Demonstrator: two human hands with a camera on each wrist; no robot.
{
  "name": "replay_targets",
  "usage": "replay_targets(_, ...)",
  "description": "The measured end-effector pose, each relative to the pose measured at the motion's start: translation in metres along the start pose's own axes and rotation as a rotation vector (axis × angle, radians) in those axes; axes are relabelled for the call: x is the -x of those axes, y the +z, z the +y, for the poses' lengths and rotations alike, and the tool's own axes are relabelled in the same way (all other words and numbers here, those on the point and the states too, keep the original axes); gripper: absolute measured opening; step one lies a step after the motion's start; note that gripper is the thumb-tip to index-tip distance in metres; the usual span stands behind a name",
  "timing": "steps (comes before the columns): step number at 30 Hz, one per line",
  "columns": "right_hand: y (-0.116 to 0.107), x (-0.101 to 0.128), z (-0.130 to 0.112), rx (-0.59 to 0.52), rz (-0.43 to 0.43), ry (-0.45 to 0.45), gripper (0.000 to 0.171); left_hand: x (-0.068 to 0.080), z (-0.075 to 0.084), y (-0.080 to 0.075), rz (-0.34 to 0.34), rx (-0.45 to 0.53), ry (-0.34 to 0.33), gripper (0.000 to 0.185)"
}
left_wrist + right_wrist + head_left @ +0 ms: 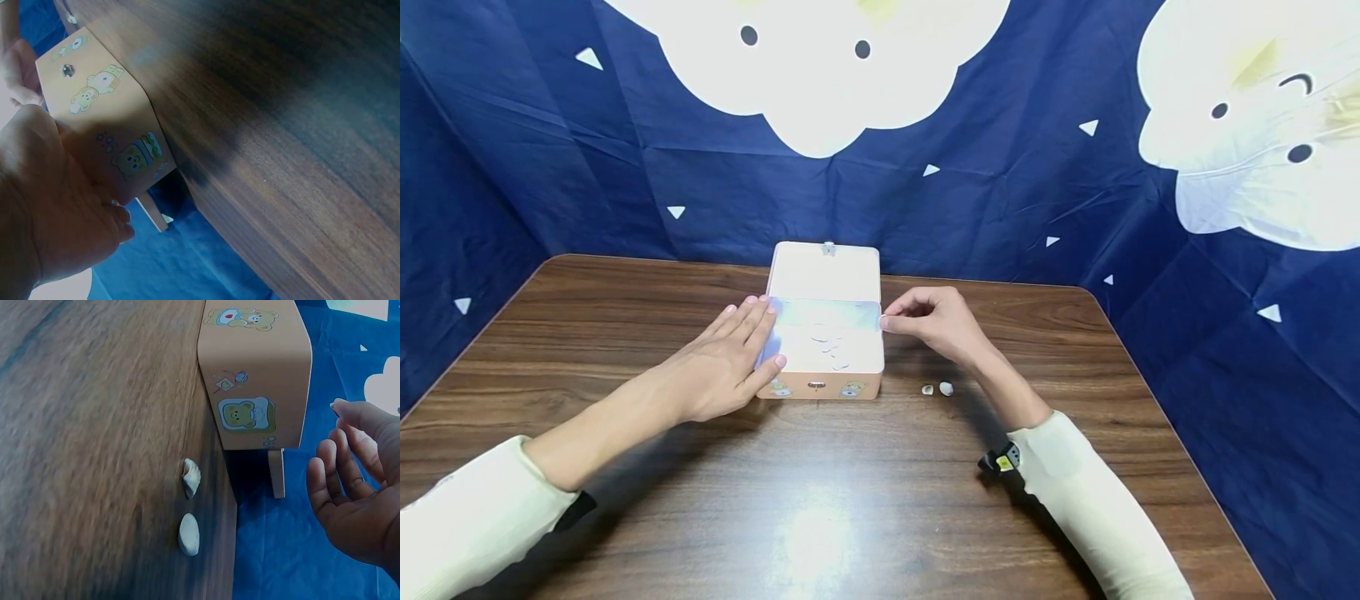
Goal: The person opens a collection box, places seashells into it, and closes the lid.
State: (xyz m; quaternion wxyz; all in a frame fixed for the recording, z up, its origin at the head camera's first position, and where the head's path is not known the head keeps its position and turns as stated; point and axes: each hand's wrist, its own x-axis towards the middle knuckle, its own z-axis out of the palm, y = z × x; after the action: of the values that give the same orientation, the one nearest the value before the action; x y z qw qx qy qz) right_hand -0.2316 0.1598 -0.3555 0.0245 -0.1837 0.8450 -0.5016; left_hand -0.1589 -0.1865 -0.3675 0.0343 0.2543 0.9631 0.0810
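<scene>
so pink box (pixel 820 358) is sitting open mid-table, a bit toward the far edge, lid (pixel 825 271) standing up at the back, long axis running left to right across the person. small pale pieces are lying inside it, too small to tell what they are. left hand (pixel 726 367) is lying flat against the box's left side, fingers straight, thumb touching the near left corner, gripping nothing. left wrist view is showing that palm (pixel 56 206) pressing the cartoon-bear side panel (pixel 106 119). right hand (pixel 936 321) is sitting at the box's right edge, fingers loosely curled, fingertips touching or nearly touching the rim; right wrist view is showing the curled fingers (pixel 350 487) empty, just clear of the box wall (pixel 256 381). so the box is lying between both hands, each about equally close. two small white shells (pixel 938 389) are lying on the wooden table (pixel 625 333) just right of the box's front corner, nearer the right hand. blue cloth backdrop (pixel 1000 192) is hanging behind.
</scene>
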Motion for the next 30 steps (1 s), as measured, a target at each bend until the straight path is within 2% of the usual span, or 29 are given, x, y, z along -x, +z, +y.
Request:
replay_targets(17,0.014,-0.008,-0.012,-0.019,-0.006,-0.022,0.010,0.000,0.000,-0.001,-0.009,0.004,-0.002,0.083)
replay_targets(30,0.027,-0.014,-0.021,-0.102,-0.045,-0.053,0.007,0.000,0.000,0.000,0.000,-0.002,0.004,0.083)
